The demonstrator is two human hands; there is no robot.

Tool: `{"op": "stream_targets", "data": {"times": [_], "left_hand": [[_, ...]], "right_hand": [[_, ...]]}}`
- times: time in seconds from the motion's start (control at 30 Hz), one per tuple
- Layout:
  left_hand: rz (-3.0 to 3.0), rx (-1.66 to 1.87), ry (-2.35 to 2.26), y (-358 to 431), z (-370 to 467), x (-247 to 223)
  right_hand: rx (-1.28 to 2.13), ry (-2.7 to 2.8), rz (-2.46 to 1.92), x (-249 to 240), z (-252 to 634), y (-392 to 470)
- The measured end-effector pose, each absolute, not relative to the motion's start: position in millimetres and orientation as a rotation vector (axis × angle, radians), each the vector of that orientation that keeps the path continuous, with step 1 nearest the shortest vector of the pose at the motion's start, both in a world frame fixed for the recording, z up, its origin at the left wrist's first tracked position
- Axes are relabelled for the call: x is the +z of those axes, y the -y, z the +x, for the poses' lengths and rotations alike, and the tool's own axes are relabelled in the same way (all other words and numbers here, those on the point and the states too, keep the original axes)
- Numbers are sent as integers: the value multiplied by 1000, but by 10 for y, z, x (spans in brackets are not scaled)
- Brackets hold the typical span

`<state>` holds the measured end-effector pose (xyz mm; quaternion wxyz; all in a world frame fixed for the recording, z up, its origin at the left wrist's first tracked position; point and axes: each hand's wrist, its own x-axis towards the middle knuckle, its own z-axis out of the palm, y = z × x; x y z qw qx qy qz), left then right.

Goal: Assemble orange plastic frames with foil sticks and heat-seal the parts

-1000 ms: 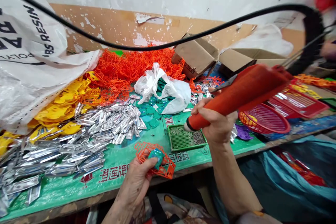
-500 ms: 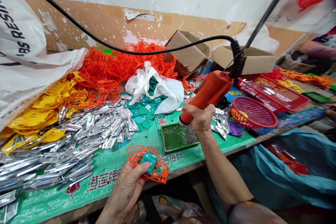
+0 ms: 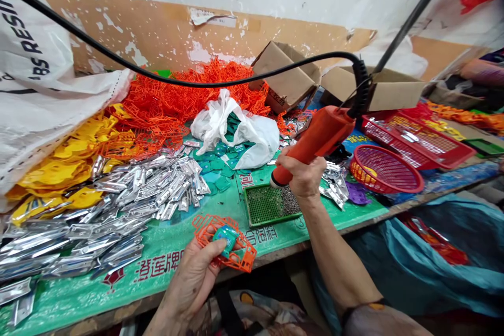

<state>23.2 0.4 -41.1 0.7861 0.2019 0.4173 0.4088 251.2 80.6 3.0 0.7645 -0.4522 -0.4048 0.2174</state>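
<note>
Near the table's front edge, my left hand [image 3: 199, 268] is closed on an orange plastic frame [image 3: 246, 257] with a teal plastic piece [image 3: 225, 240] lying on it, the thumb pressing on the teal piece. My right hand [image 3: 305, 176] is wrapped round a red electric screwdriver [image 3: 315, 139], tilted with its pale tip down. That tip is over the back edge of a green perforated tray [image 3: 263, 207]; whether it touches the contents I cannot tell. Small metal screws [image 3: 290, 201] are heaped in the tray's right part. A black cable [image 3: 220, 84] runs from the screwdriver's top leftward.
Silver metal strips [image 3: 157, 189] and yellow parts [image 3: 79, 152] are piled at left, orange frames [image 3: 197, 86] behind. A white plastic bag [image 3: 255, 139] with teal pieces sits mid-table. Cardboard boxes [image 3: 289, 73] stand at back; a red round basket [image 3: 388, 170] stands at right.
The whole view has shifted slightly, with things a little further right in the picture. Both hands keep their holds on the orange frame and the screwdriver.
</note>
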Motion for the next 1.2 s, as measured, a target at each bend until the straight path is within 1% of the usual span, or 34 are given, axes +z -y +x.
{"op": "stream_targets", "data": {"times": [0.47,0.57,0.67,0.8,0.9,1.03,1.2], "left_hand": [[408,916,-915,-3,230,-434],[390,929,-923,-12,231,-443],[380,922,-921,-15,240,-444],[384,914,-873,-11,243,-449],[397,904,-827,-10,235,-466],[371,925,-817,-11,239,-477],[352,933,-804,-8,262,-445]], "right_hand": [[458,862,-964,10,2505,-847],[473,847,-929,90,2538,-825],[505,870,-840,275,2503,-714],[703,903,-711,535,2303,-440],[892,926,-635,615,2094,-227],[1065,926,-562,573,1858,-58],[1119,921,-549,487,1741,-12]]}}
